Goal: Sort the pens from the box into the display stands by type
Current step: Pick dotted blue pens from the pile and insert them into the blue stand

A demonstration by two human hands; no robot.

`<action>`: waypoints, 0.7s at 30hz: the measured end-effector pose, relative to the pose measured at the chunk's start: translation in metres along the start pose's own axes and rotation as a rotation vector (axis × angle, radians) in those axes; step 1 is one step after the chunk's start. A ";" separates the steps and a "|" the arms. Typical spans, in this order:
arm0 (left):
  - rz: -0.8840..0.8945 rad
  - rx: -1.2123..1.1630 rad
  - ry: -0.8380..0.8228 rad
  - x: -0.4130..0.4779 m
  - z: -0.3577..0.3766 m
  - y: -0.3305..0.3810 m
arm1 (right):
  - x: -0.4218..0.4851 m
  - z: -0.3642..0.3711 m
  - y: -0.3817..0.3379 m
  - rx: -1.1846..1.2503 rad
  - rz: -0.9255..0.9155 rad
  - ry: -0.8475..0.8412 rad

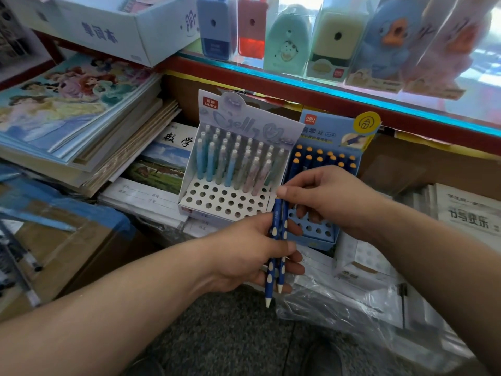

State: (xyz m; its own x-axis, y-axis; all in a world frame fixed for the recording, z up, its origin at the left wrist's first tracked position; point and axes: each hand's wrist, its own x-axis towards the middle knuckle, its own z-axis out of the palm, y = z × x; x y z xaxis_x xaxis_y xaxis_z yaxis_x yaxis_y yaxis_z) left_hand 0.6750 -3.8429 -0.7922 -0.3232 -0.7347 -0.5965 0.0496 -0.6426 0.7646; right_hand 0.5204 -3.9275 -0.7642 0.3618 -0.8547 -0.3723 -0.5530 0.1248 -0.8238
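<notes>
My left hand [250,252] grips two dark blue pens [272,270] with pale oval dots, tips pointing down. My right hand [329,198] pinches the top end of these pens from above. Behind them stands a white display stand [217,202] holding several pastel pens [233,164] in its back rows, its front holes bare. To its right a blue display stand [317,234] carries several dark blue pens with orange caps [325,157] at the back; my right hand hides part of it.
Stacks of notebooks [81,126] lie at the left. A white carton [357,267] and clear plastic wrap [352,316] sit at the lower right. A red shelf edge [325,99] with sharpeners and toys runs above. Cardboard boxes [67,253] stand at the lower left.
</notes>
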 end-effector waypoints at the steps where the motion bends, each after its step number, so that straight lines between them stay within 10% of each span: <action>1: 0.001 0.001 0.009 0.001 0.001 0.000 | -0.001 -0.003 0.000 -0.002 -0.011 0.025; 8: -0.020 -0.001 0.191 0.007 -0.005 -0.001 | 0.000 -0.036 0.006 -0.125 -0.267 0.583; 21: -0.032 -0.024 0.178 0.011 -0.001 -0.001 | 0.014 -0.022 0.010 -0.285 -0.360 0.615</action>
State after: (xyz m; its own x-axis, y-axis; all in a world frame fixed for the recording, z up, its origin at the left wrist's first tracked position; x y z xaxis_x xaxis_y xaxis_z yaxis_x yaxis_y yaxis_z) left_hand 0.6728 -3.8505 -0.7997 -0.1529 -0.7395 -0.6556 0.0657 -0.6695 0.7399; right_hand 0.5035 -3.9492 -0.7687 0.1198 -0.9549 0.2718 -0.6824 -0.2781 -0.6761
